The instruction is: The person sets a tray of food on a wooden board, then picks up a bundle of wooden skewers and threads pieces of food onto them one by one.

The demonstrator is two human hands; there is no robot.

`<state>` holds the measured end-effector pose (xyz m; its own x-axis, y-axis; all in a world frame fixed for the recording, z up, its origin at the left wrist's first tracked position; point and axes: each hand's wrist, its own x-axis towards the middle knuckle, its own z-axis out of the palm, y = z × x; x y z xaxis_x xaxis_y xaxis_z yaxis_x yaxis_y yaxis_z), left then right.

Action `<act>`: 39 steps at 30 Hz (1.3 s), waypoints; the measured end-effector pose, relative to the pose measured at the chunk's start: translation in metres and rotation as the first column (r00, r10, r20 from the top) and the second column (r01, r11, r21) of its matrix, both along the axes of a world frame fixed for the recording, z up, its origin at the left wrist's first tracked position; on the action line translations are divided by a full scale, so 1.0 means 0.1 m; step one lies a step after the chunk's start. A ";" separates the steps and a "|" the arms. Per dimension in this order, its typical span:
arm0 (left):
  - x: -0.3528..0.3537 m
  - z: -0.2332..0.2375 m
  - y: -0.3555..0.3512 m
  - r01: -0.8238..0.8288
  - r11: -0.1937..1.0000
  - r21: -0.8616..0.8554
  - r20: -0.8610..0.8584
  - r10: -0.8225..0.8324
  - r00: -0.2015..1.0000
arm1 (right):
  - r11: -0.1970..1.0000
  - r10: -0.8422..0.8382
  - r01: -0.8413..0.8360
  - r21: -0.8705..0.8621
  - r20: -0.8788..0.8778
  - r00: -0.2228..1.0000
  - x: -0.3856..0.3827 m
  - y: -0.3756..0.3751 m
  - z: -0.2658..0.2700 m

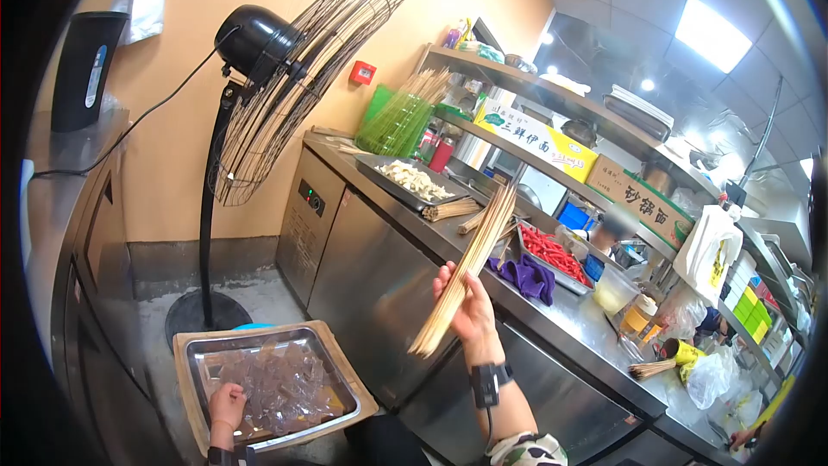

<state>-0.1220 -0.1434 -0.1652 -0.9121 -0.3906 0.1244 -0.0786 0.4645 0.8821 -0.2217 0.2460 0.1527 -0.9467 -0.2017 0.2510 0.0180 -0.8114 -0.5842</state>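
Observation:
My right hand point(473, 306) is closed around a long bundle of wooden skewers point(479, 250), held at a slant in front of the steel counter. Low on the left, my left hand point(227, 406) has its fingers curled at the near left part of a metal tray point(200, 347). Crumpled clear plastic point(280, 380) covers the brownish contents of that tray, which I cannot make out. Whatever the left fingers may grip is hidden. The tray sits in a wooden-looking frame point(366, 397).
On the counter are a dark tray of pale pieces point(414, 179), more skewer bundles point(450, 210), a purple cloth point(526, 278) and a tray of red strips point(552, 250). A black standing fan point(259, 43) rises behind the tray. Shelves hold boxes point(535, 140). Part of another person shows beyond.

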 end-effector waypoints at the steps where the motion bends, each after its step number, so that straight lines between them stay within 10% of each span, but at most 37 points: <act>1: 0.00 0.00 0.01 0.003 1.000 0.007 -0.016 -0.003 1.000 | 0.982 -0.058 0.057 0.178 -0.004 0.998 -0.20 0.13 -0.11; 8: -0.01 0.07 0.11 0.157 0.966 0.203 -0.183 -0.120 0.976 | 0.722 0.064 -0.088 0.686 0.061 0.996 0.35 -0.21 -0.56; 15: 0.08 0.63 0.25 0.419 0.551 0.722 -0.286 -0.314 0.906 | 0.325 0.380 -0.539 0.777 0.414 0.827 0.76 -0.45 -1.26; 29: 0.05 0.57 0.25 0.370 0.527 0.765 -0.204 -0.347 0.915 | 0.585 0.342 -0.434 0.685 0.276 0.898 0.68 -0.56 -0.84; 39: -0.09 0.25 0.17 0.236 0.581 0.779 -0.062 -0.302 0.951 | 0.816 -0.254 0.187 0.547 0.048 0.966 -1.10 0.44 1.01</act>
<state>-0.1312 -0.1268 -0.1405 -0.9844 -0.0454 -0.1699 -0.1410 -0.3732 0.9170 -0.3315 0.2904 0.2537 -0.9971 -0.0546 0.0535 -0.0301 -0.3628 -0.9314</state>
